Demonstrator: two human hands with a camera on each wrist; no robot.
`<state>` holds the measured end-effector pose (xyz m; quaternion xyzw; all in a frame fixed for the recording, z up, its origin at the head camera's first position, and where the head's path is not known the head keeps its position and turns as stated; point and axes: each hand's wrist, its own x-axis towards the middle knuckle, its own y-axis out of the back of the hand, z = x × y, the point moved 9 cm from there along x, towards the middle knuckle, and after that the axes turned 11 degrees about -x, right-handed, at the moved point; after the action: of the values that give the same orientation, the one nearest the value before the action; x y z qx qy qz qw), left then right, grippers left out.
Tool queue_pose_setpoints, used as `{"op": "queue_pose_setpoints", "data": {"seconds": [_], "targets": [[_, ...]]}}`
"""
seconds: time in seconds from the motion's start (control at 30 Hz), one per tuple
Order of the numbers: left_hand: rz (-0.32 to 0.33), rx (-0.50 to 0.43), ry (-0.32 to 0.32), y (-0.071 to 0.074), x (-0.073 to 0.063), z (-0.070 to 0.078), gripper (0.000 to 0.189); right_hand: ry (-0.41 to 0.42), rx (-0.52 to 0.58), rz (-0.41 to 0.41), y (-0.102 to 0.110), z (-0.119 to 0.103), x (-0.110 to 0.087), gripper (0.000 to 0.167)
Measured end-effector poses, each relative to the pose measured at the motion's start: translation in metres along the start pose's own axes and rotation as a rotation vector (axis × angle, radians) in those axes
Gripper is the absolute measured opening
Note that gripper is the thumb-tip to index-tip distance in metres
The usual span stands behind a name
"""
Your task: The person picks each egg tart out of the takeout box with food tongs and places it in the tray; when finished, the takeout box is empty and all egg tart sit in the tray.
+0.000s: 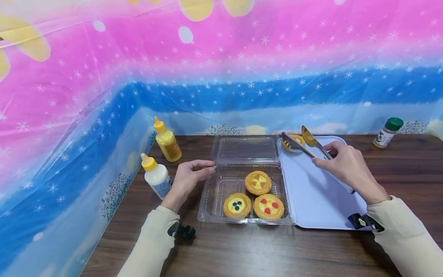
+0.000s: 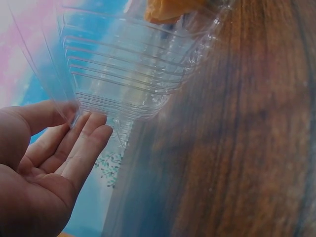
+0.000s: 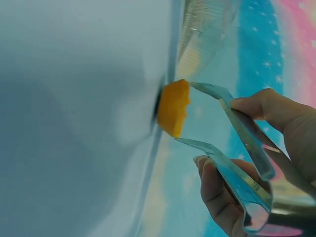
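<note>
My left hand [image 1: 187,181] pinches the left rim of an open clear plastic container [image 1: 219,169] between thumb and fingers. Three tarts sit inside it: one with brown wedges [image 1: 258,183], one with dark blue berries [image 1: 237,205] and one with red pieces [image 1: 268,206]. My right hand [image 1: 351,169] holds metal tongs [image 1: 322,150] over the light tray [image 1: 322,200]. Another tart [image 3: 173,108] lies at the tray's far left corner, between the spread tong tips. In the right wrist view the tips are beside its edges; firm contact is unclear.
A yellow squeeze bottle [image 1: 168,144] and a white bottle with yellow cap [image 1: 157,177] stand left of the container. A green-capped shaker [image 1: 388,133] is at the back right. The container's lid [image 1: 245,148] leans back near the patterned cloth [image 1: 225,92].
</note>
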<state>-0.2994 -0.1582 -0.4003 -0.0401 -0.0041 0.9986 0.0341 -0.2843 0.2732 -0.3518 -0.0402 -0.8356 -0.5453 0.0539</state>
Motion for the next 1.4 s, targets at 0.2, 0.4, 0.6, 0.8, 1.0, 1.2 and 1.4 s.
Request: {"op": "queue_pose_setpoints", "data": {"seconds": [0.2,0.4,0.6,0.8,1.0,1.2,1.4], "targets": [[0.002,0.004,-0.006,0.001,0.000,0.001,0.023,0.004,0.005,0.021,0.008,-0.004,-0.001,0.059],[0.013,0.016,-0.005,0.003,0.000,0.002,0.022,0.021,0.028,0.059,0.016,-0.012,-0.002,0.058],[0.013,0.014,0.004,0.002,0.000,0.002,0.023,0.064,0.050,0.121,0.028,-0.021,-0.006,0.058],[0.010,0.016,-0.001,0.001,0.000,0.001,0.022,0.103,0.088,0.160,0.040,-0.030,-0.013,0.057],[0.003,0.002,0.005,-0.001,0.000,-0.001,0.023,0.198,0.103,0.154,0.048,-0.046,-0.026,0.056],[0.011,0.000,0.002,-0.001,-0.001,0.001,0.022,0.413,0.034,0.152,0.051,-0.073,-0.038,0.054],[0.008,-0.022,0.003,-0.001,-0.002,0.003,0.023,0.598,0.009,0.093,0.049,-0.093,-0.046,0.054]]}}
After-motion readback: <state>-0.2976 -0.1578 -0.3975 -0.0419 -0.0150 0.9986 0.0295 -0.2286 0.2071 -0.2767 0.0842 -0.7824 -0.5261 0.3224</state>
